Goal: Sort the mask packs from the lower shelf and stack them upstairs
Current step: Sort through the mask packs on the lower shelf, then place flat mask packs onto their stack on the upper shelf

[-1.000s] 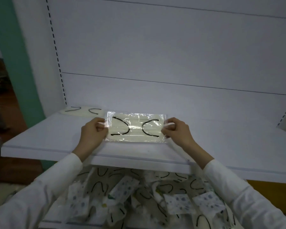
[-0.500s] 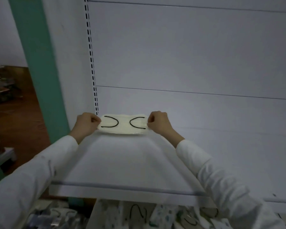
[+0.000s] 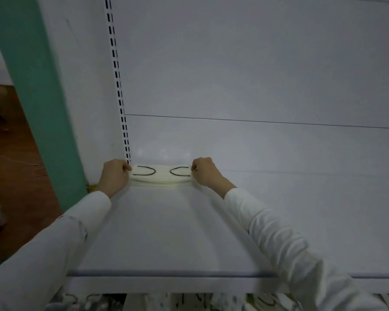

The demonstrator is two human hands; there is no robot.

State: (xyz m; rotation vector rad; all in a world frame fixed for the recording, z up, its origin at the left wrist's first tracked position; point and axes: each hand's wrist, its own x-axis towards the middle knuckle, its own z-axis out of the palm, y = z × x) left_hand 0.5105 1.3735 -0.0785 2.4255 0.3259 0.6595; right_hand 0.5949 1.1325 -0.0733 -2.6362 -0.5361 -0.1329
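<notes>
Both grips pinching mask pack [image 3: 161, 174] ends.

long white sleeves [image 3: 54, 243], both arms

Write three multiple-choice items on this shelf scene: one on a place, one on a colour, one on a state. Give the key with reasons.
1. Where does the mask pack lie?
A. the upper shelf's back left corner
B. the shelf's front edge
C. the floor

2. What colour are the pack's ear loops?
A. red
B. black
C. blue

3. How is the pack held?
A. by the left hand only
B. by neither hand
C. by both hands, one at each end

Key: 1 A, it sits on a stack against the back panel beside the slotted upright on the upper shelf. 2 B, two dark loops show through the wrap. 3 C, the left hand and the right hand pinch opposite ends.
</notes>
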